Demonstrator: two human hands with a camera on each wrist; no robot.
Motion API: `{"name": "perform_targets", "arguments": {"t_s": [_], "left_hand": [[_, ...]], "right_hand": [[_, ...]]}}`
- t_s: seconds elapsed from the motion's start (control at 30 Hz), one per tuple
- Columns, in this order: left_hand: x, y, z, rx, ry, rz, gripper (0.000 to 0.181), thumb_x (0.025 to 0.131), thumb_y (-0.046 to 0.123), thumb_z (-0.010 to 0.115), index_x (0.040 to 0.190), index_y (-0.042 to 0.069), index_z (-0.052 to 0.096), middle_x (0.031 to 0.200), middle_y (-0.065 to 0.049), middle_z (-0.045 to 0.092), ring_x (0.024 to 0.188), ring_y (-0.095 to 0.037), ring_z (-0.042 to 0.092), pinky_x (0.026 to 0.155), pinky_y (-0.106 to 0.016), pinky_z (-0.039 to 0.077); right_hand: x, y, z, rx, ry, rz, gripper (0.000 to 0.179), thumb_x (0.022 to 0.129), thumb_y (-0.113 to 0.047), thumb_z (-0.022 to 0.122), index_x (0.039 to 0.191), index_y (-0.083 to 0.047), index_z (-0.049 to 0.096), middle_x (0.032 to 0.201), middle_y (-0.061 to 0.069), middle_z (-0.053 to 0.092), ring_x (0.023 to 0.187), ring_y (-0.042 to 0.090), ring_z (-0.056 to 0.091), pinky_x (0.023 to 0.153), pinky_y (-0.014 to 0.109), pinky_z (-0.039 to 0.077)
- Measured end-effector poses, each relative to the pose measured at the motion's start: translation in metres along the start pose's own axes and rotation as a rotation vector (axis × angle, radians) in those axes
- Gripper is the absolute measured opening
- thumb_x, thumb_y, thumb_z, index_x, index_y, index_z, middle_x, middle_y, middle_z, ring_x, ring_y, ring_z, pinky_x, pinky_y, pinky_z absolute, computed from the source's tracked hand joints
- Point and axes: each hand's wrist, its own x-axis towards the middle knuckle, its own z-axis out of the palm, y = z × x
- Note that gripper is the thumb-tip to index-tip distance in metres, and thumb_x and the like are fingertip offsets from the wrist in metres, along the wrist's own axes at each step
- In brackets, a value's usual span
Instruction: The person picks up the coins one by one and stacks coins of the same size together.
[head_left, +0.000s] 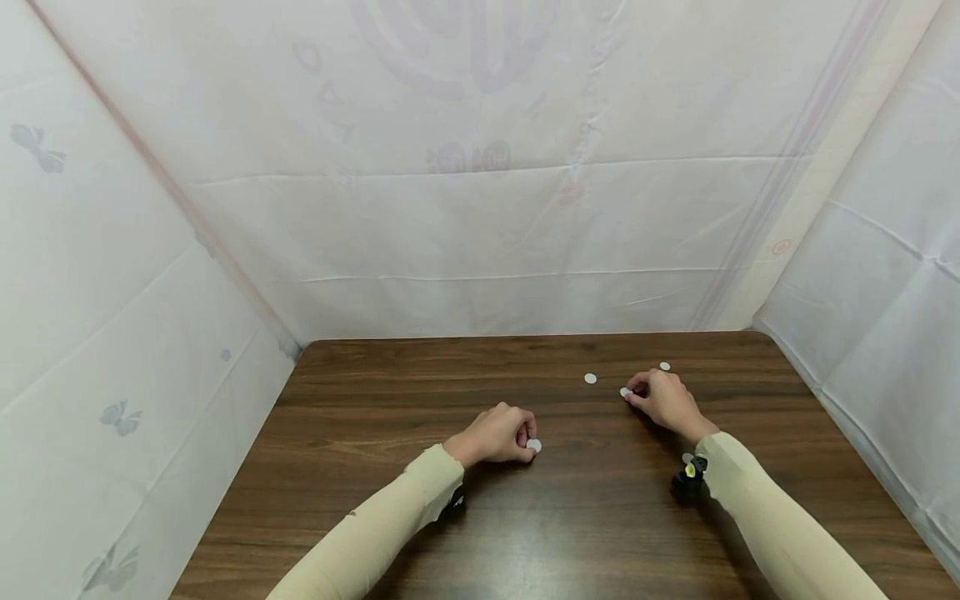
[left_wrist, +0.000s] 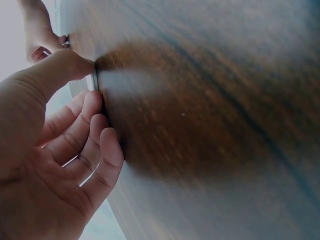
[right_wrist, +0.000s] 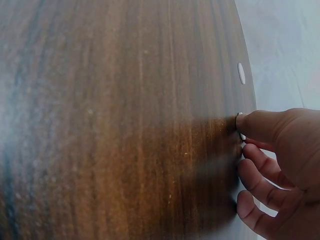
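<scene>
A flat white round disc [head_left: 534, 446] lies at the fingertips of my left hand [head_left: 501, 435], pinched between thumb and index finger. The left wrist view shows this disc [left_wrist: 93, 82] edge-on against the wood, the other fingers loosely bent beside it. Farther right and deeper on the table, my right hand [head_left: 669, 402] has thumb and forefinger on a second white disc [head_left: 626, 392]. In the right wrist view the thumb covers much of that disc [right_wrist: 243, 136], close over the tabletop.
Another white disc [head_left: 590, 378] lies left of my right hand, and one more [head_left: 664, 367] just behind it. A pale disc [head_left: 687, 457] shows beside the right wrist camera [head_left: 688, 482]. White printed sheets [head_left: 465, 225] enclose the brown wooden table [head_left: 390, 392] at the back and sides.
</scene>
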Motion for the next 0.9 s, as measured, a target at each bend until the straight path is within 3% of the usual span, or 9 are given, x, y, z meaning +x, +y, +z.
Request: {"name": "perform_targets", "arguments": {"t_s": [0.9], "left_hand": [[-0.0011, -0.0015, 0.0032, 0.03, 0.007, 0.008, 0.018, 0.088, 0.027, 0.081, 0.094, 0.019, 0.066, 0.073, 0.013, 0.059, 0.062, 0.001, 0.052, 0.059, -0.019, 0.044]], "right_hand": [[-0.0004, 0.0045, -0.0001, -0.009, -0.003, -0.047, 0.015, 0.095, -0.02, 0.075, 0.102, -0.008, 0.076, 0.095, 0.003, 0.072, 0.086, 0.023, 0.067, 0.074, 0.047, 0.055]]}}
